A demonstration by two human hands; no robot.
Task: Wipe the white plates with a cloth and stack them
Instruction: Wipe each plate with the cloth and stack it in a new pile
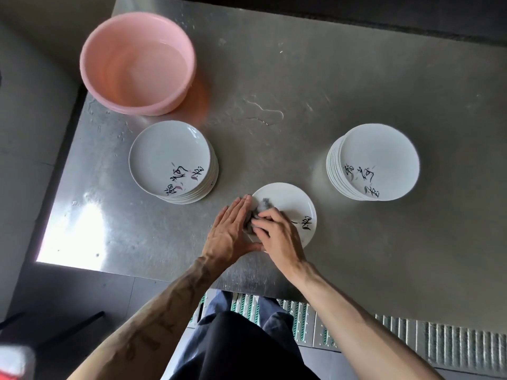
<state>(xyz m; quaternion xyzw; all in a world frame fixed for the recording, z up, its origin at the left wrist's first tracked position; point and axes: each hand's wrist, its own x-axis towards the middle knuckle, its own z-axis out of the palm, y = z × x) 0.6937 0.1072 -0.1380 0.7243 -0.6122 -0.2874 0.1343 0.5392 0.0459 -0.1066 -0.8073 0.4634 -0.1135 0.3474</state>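
Hiding most of the grey cloth [264, 203]: the right hand [277, 233].

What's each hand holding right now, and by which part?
Right hand grips the bunched grey cloth from above, pressing it onto the single white plate. Left hand grips nothing: straight fingers rest against that plate's left rim.

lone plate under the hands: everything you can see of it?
The lone plate is white, round and glossy like ceramic, with a shallow raised rim and black brush lettering near its right edge, partly hidden. It lies flat, face up, on the metal table, between the left stack and the right stack, touching neither. A grey cloth sits on its left part, gripped by the right hand. The left hand, fingers straight, rests against its left rim.
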